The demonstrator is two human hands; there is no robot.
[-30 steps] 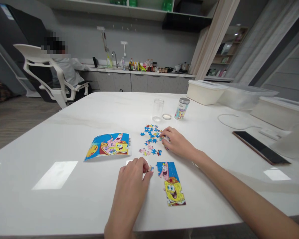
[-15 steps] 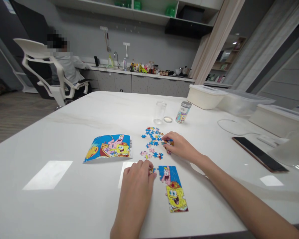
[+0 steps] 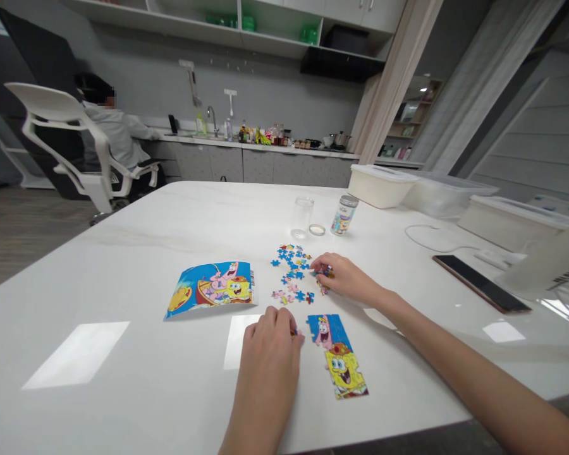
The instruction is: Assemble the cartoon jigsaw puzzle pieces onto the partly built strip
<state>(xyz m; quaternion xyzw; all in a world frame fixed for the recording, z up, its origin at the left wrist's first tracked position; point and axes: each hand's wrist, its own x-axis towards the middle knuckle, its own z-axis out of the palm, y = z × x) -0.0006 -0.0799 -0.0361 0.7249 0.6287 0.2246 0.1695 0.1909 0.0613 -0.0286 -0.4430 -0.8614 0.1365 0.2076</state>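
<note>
My left hand rests low over the white table, fingers curled round small jigsaw puzzle pieces that show only partly at the fingertips. To its right lies a joined puzzle section with a pink starfish character, a yellow sponge character and blue background. My right hand is closed over several puzzle pieces, at the right side of the loose pile; its fingers hide some of them. Loose puzzle pieces, mostly blue, are scattered beyond the hands. A picture sheet, slightly curled, lies left of them.
Behind the pile stand a clear jar, a metal ring lid and a printed canister. A phone, a white cable and storage boxes are at the right. A person sits at the far left.
The view has shifted slightly. The blue piece showing beside my left fingertips is out of sight, and a pink edge shows there instead. My right hand stays at the pile's right side.
</note>
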